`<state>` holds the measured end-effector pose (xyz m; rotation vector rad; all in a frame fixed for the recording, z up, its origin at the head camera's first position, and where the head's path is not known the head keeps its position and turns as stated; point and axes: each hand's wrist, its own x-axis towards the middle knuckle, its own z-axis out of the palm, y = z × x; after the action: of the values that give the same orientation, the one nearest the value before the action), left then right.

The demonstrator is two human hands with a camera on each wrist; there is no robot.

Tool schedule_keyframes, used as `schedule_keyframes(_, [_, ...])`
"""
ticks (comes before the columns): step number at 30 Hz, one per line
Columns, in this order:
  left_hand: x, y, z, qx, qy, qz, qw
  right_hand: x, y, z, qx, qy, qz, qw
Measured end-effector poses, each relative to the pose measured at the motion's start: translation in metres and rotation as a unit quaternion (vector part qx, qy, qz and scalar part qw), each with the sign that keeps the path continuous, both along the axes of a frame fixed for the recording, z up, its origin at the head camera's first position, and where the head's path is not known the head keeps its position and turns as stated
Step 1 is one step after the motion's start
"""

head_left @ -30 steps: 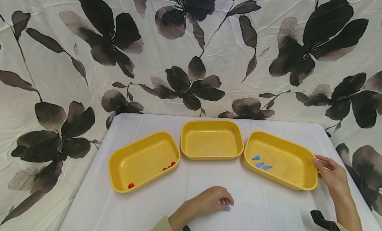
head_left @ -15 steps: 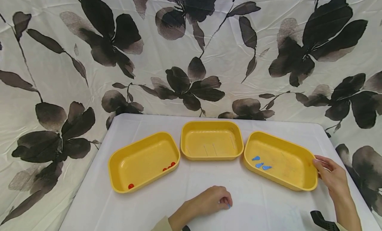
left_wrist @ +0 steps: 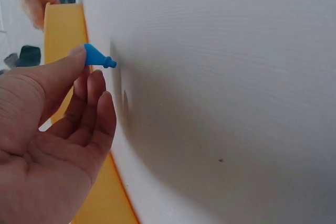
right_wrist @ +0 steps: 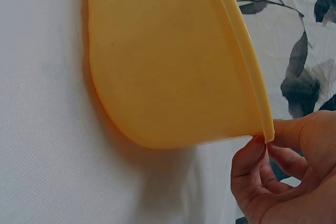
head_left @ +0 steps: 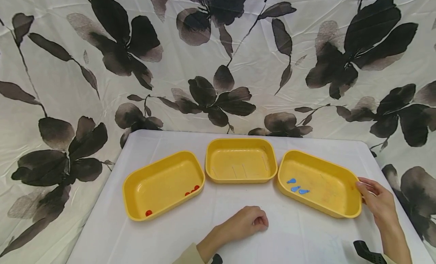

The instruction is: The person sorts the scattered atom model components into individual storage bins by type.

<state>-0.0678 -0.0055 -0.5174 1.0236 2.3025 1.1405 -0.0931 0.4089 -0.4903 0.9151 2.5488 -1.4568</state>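
Note:
My left hand [head_left: 243,223] is over the white table in front of the trays. Between thumb and forefinger it pinches a small blue piece [left_wrist: 98,57], wide at one end and narrowing to a knobbed tip. The head view hides that piece behind the fingers. At the right, my right hand [head_left: 381,199] grips the outer end of the right yellow tray [head_left: 340,184], its thumb and fingers [right_wrist: 249,156] pinching the rim. Inside this tray, towards its left end, lie several similar blue pieces [head_left: 303,191].
A middle yellow tray [head_left: 241,158] holds thin, clear-looking sticks [head_left: 243,171]. To its left, another yellow tray [head_left: 160,180] contains several small red pieces [head_left: 148,213]. White cloth [head_left: 289,233] covers the table, and a floral curtain [head_left: 218,59] hangs behind it.
My left hand has risen slightly from the tabletop and away from me, holding the blue piece, which has gone out of sight in the head view. My right hand stays on the tray.

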Motion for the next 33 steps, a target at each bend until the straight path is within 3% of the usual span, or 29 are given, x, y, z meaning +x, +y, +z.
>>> schedule_keyframes(23, [-0.029,0.031,0.021,0.076,-0.036,0.058,0.9947,0.000,-0.003,-0.003,0.006,0.002,-0.007,1.000])
schedule_keyframes(33, [-0.044,0.042,0.035,0.093,-0.037,0.062,0.9930,-0.001,-0.002,-0.003,0.006,0.008,-0.009,1.000])
